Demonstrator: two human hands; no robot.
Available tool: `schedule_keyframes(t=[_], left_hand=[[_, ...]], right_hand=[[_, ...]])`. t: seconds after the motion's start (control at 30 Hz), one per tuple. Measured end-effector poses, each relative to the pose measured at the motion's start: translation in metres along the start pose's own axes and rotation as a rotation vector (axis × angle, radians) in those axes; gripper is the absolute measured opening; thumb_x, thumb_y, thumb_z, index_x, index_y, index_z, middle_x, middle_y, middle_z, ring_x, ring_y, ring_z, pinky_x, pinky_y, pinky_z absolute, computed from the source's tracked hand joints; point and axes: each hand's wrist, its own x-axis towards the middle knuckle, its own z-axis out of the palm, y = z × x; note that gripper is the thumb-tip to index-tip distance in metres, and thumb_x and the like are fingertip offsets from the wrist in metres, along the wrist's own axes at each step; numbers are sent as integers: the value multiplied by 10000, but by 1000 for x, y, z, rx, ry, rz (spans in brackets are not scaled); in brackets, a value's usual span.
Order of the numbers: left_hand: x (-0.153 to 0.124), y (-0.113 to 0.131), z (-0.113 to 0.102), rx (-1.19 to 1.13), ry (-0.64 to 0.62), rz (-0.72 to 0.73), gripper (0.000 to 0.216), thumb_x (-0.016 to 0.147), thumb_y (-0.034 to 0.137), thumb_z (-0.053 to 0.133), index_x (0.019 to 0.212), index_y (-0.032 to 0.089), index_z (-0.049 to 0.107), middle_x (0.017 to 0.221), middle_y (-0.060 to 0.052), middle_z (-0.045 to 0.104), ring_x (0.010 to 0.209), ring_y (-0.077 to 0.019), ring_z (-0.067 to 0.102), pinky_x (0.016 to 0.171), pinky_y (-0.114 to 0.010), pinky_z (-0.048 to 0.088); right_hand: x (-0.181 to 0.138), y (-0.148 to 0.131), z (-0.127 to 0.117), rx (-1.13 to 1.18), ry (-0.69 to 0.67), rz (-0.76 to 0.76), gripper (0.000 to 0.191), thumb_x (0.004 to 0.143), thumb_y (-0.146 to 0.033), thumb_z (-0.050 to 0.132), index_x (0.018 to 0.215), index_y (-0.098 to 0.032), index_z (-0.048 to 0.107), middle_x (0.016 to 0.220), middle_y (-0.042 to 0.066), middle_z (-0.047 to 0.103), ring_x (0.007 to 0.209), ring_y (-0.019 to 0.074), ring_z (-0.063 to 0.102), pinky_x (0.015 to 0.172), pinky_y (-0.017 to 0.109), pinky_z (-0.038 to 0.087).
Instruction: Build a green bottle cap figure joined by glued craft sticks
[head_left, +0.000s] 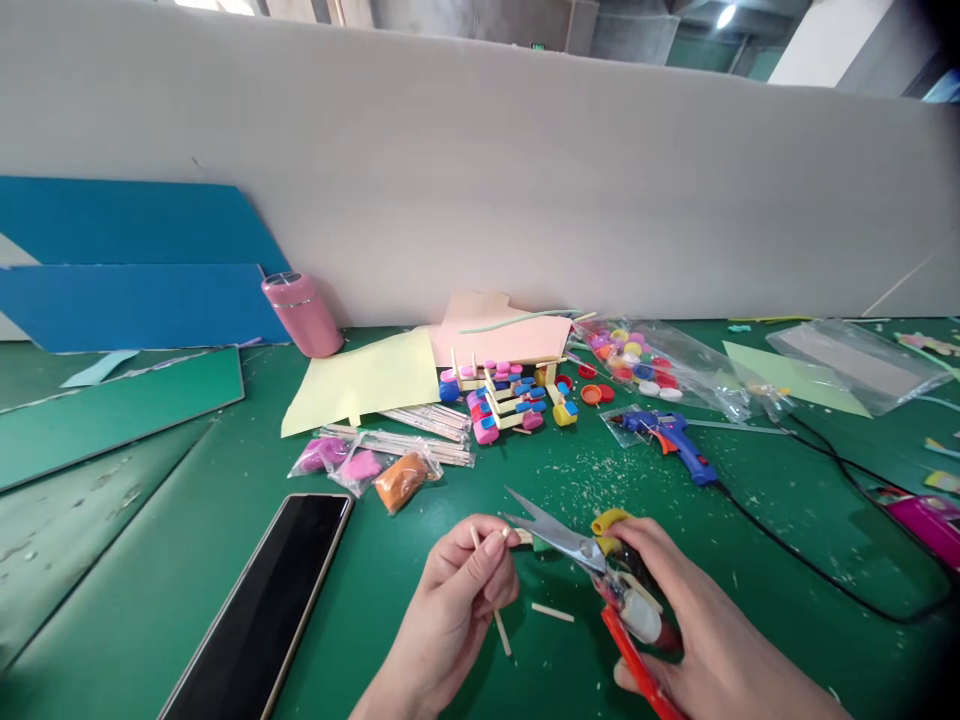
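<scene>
My left hand is closed, thumb and fingers pinching a thin wooden stick that slants down past the fingers. The pale tip of a small piece also shows at the thumb. My right hand grips a pair of scissors by its handles, one yellow and black, the other red. Their silver blades are spread, with the tips close to the left fingertips. Behind the scissors handles is a small item with a white label, partly hidden. A short cut stick piece lies on the table between the hands.
Small block-and-stick models stand further back, beside bundled sticks and bagged clay. A blue glue gun trails a black cord on the right. A phone lies at left; a pink bottle stands behind.
</scene>
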Motion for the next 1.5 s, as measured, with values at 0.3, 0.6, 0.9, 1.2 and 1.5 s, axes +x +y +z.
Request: schedule_keyframes(t=[0.3,0.6,0.9,1.2,1.5], left_hand=[[-5,-3,1,29,50,17,142,752,297,645,785,159,650,502,59,373,482,-64,283,496,-224,213],[-4,-4,-1,136,81,45,149,751,311,644,788,167,646,533,52,400,504,-68,320,502,-214,243],[-4,-4,0,312,130,86,172,751,344,638,766,173,638,556,41,443,547,-79,367,517,-199,281],[-5,-3,-1,411,156,124,188,761,329,624,710,147,634,584,19,469,563,-94,376,511,-205,303],[-6,-3,-5,542,91,154,189,819,283,556,687,159,609,619,10,504,583,-103,395,528,-212,313]], right_hand=[[-4,5,10,-51,-27,-1,767,601,-253,656,1293,-170,337,1363,158,359,1184,340,435,899,393,466],[-3,-1,9,-27,-24,-28,741,596,-249,650,1274,-156,364,1342,161,388,1179,330,442,897,372,465],[-1,-7,8,25,-73,22,741,606,-241,638,1280,-133,349,1346,163,370,1190,303,430,925,357,436],[-2,-7,7,92,-72,39,711,591,-219,650,1251,-177,390,1304,135,435,1151,299,468,883,327,461],[1,-26,-8,140,-182,74,357,654,-248,608,989,-225,486,871,43,609,768,208,613,636,255,498]])
